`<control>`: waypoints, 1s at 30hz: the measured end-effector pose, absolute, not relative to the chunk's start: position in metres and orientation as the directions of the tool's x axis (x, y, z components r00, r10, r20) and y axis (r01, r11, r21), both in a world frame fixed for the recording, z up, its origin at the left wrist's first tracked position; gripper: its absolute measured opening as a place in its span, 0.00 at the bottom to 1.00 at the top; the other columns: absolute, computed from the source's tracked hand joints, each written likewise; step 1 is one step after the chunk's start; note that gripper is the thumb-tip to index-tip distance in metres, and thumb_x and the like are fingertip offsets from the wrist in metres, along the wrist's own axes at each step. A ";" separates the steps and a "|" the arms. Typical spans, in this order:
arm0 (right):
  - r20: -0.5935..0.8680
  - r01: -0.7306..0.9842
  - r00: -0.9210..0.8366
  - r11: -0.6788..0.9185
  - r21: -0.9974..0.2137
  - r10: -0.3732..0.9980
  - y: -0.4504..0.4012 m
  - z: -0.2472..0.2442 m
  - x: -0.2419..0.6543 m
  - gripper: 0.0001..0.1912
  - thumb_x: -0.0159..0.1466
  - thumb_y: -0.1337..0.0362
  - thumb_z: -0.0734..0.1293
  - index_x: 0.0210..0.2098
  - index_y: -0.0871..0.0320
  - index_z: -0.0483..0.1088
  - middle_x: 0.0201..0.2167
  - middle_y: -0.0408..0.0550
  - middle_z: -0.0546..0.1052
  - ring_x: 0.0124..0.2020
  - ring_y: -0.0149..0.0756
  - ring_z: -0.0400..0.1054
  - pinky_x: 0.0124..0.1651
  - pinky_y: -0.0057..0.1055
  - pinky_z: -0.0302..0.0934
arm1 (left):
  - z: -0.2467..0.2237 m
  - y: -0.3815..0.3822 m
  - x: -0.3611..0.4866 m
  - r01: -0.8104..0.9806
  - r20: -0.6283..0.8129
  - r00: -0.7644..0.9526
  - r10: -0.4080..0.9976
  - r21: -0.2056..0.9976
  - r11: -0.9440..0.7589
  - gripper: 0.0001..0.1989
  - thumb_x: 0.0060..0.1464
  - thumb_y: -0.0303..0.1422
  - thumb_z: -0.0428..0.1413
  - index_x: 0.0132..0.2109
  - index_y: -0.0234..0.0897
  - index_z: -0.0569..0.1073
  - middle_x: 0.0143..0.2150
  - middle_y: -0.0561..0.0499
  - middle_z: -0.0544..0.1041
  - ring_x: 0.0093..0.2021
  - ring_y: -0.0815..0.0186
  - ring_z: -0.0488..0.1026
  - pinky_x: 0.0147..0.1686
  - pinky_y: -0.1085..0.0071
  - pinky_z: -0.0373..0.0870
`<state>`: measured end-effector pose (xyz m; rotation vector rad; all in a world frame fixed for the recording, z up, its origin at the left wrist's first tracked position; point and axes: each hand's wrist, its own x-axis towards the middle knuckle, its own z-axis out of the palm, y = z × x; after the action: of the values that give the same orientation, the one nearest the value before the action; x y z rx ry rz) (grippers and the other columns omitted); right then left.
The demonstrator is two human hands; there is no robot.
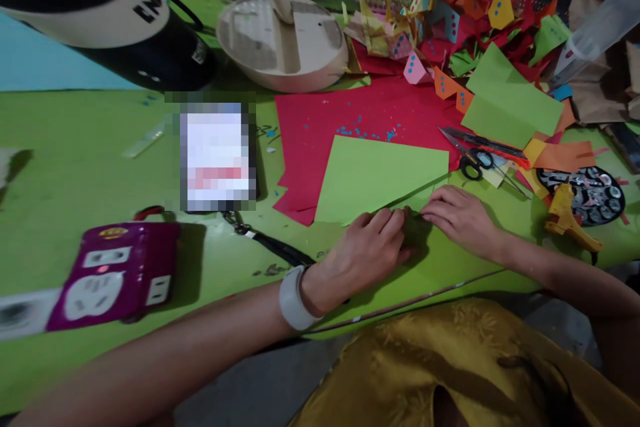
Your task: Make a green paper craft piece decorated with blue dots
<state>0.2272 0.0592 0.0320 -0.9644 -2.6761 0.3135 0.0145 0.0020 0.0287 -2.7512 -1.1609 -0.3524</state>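
A light green sheet of paper (385, 170) lies partly over a red sheet (315, 127), its near edge slanting and slightly raised. My left hand (367, 247), with a white band on its wrist, has its fingers curled together at this near edge. Close beside it, my right hand (460, 217) pinches at the same edge with thumb and forefinger. The fingertips partly hide the bit of paper between them. Scissors (477, 160) and an orange-black box cutter (495, 147) lie just beyond my right hand.
Left stand a purple socket box (130, 260), a blurred-out phone-like item (215, 153) with a black strap (280, 250), and a dark bottle (150, 33). Behind are a round white base (310, 47) and a pile of paper cut-outs (450, 20). A yellow glue gun (567, 220) lies right.
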 end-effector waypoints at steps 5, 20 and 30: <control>0.030 0.639 -0.614 0.519 -0.567 0.789 0.067 0.033 0.218 0.09 0.68 0.60 0.65 0.36 0.55 0.76 0.36 0.45 0.75 0.38 0.33 0.70 0.41 0.31 0.64 | 0.030 0.002 0.014 0.715 0.292 0.682 0.670 -0.073 -0.695 0.14 0.60 0.39 0.58 0.38 0.29 0.78 0.38 0.42 0.77 0.36 0.59 0.73 0.27 0.64 0.70; -0.189 0.823 -0.490 0.380 -0.422 0.851 0.075 0.053 0.195 0.09 0.67 0.60 0.67 0.34 0.58 0.75 0.36 0.46 0.74 0.31 0.30 0.66 0.37 0.29 0.56 | 0.031 0.002 0.014 0.715 0.374 0.671 0.640 -0.100 -0.692 0.06 0.59 0.27 0.55 0.40 0.29 0.76 0.34 0.45 0.74 0.33 0.60 0.71 0.25 0.66 0.68; -0.042 0.801 -0.596 0.591 -0.091 0.802 0.069 0.047 0.190 0.15 0.72 0.61 0.58 0.38 0.60 0.75 0.38 0.52 0.75 0.34 0.35 0.68 0.33 0.30 0.54 | 0.028 0.002 0.014 0.704 0.334 0.682 0.650 -0.063 -0.707 0.09 0.62 0.33 0.54 0.42 0.32 0.77 0.32 0.47 0.73 0.34 0.60 0.69 0.24 0.67 0.63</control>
<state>0.1896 0.0694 0.0466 -1.4099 -2.7992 0.1580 0.0138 0.0022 0.0277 -2.7077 -1.1014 -0.4303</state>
